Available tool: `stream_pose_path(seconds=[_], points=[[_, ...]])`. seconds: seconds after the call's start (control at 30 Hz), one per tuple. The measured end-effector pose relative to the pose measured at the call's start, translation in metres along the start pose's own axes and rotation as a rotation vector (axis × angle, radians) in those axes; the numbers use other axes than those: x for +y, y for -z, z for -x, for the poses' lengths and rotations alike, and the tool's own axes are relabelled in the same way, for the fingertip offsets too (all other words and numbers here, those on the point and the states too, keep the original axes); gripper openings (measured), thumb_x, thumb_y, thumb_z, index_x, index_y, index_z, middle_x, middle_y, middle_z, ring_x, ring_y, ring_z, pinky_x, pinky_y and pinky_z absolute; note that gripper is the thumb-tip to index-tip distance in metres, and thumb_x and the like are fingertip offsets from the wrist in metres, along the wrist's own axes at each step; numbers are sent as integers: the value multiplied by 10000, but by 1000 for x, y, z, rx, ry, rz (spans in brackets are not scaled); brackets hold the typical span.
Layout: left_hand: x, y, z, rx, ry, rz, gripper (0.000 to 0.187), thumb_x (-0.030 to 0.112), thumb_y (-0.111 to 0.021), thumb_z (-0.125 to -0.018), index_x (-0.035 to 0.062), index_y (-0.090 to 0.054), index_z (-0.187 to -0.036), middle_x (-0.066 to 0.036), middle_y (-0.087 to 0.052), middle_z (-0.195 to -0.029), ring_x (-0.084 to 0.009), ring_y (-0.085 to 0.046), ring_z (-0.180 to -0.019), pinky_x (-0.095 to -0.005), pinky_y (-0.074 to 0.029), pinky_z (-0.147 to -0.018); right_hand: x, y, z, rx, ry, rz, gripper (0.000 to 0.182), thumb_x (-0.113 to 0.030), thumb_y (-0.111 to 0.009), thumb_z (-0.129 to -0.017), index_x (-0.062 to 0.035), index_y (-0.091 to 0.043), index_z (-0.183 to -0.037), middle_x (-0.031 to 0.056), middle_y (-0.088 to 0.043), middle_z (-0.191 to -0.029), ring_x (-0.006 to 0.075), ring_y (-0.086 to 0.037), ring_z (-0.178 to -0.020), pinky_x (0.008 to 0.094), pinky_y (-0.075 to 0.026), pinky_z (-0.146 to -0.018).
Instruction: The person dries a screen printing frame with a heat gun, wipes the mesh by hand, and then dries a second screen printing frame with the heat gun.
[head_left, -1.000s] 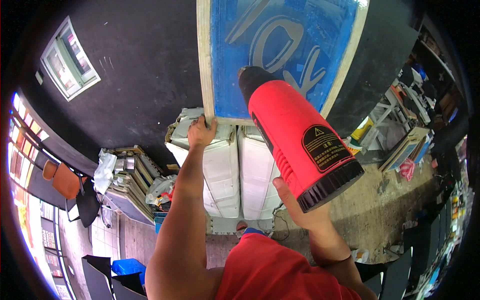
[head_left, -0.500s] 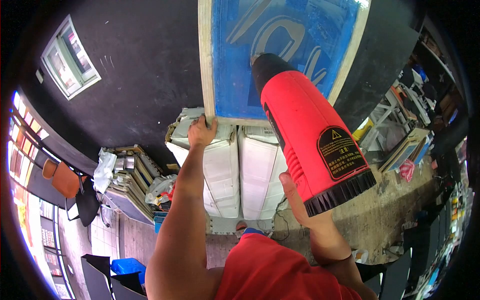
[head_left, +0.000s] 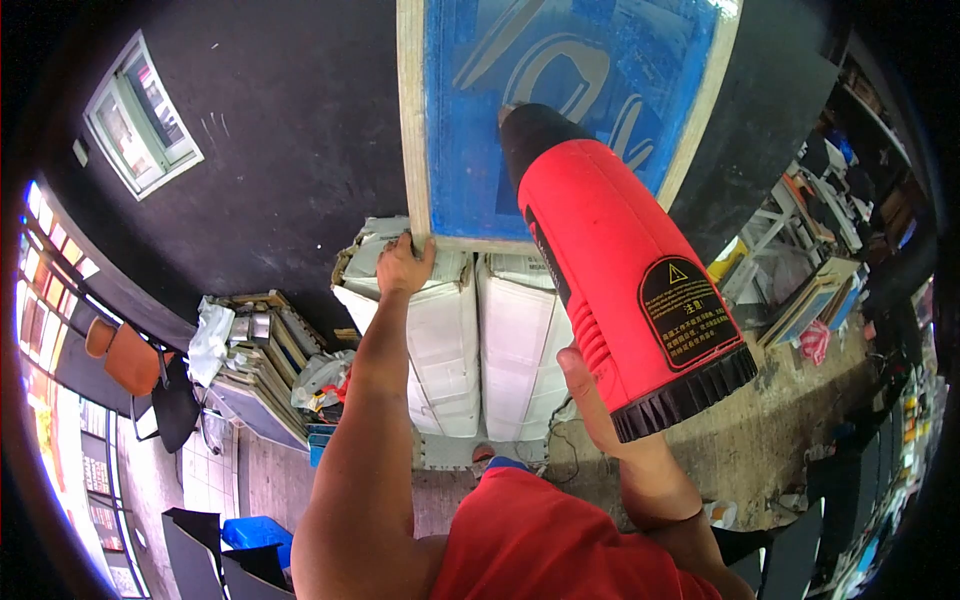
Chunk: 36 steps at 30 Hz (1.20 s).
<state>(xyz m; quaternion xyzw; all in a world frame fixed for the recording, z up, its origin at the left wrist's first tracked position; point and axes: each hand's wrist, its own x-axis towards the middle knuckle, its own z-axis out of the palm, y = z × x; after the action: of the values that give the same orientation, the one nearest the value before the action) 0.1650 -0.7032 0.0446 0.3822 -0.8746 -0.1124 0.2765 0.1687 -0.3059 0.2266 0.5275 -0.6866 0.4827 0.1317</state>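
Observation:
A red heat gun (head_left: pixel 620 270) with a black nozzle and a warning label fills the middle right, tilted up to the left. My right hand (head_left: pixel 592 405) grips it from below; the thumb shows at its side while the other fingers are hidden behind the body. Its nozzle overlaps the blue mesh of a wood-framed printing screen (head_left: pixel 480 180) with pale script lettering, standing upright. At the screen's lower left corner my left hand (head_left: pixel 404 268) lies on a white carton (head_left: pixel 435 345), fingers apart, thumb right at the wooden frame.
A second white carton (head_left: pixel 520 345) stands beside the first. A dark wall (head_left: pixel 290 130) rises behind. Stacked frames (head_left: pixel 265 365) and an orange chair (head_left: pixel 130 355) are at left, with a blue bin (head_left: pixel 258 535) lower down. Cluttered boards (head_left: pixel 810 300) lean at right.
The heat gun's rear end has shifted slightly down and right, and its nozzle slightly up and left. My left hand and the screen stay in place.

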Motion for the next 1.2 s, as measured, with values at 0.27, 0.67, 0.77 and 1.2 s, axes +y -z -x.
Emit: stream_pose_path(seconds=[0.27,0.67,0.77,1.2], points=[[-2,-3,0,20,-20,-8,496,526,-573,-905,42,-633,-995,-224,-674,-929,-409,-661,-897,-511,-513,-814,0,-2,1,-32,-50,1,290,-95,-689,-906,10,-586,-1156,34,-568,-927,138,-537,-821,299,-464,-740],[-2,-4,0,37,-14,-1,493,531,-580,-899,56,-644,-1016,-226,-676,-915,-417,-662,-892,-512,-519,-804,0,3,-5,35,-29,8,208,-4,-680,-885,16,-602,-1077,43,-590,-913,143,-550,-799,295,-468,-710],[-3,-4,0,38,-15,0,494,531,-580,-899,56,-645,-1019,-225,-676,-912,-417,-662,-891,-513,-519,-802,-3,4,-8,54,53,95,283,-26,-694,-881,33,-608,-1144,66,-625,-970,177,-580,-834,326,-483,-753],[0,9,1,17,28,55,545,539,-568,-881,18,-641,-1024,-246,-680,-980,-411,-647,-969,-499,-509,-882,6,-13,11,45,-284,-108,85,-1,-647,-905,-55,-593,-868,-13,-542,-704,48,-460,-547,210,-360,-491]])
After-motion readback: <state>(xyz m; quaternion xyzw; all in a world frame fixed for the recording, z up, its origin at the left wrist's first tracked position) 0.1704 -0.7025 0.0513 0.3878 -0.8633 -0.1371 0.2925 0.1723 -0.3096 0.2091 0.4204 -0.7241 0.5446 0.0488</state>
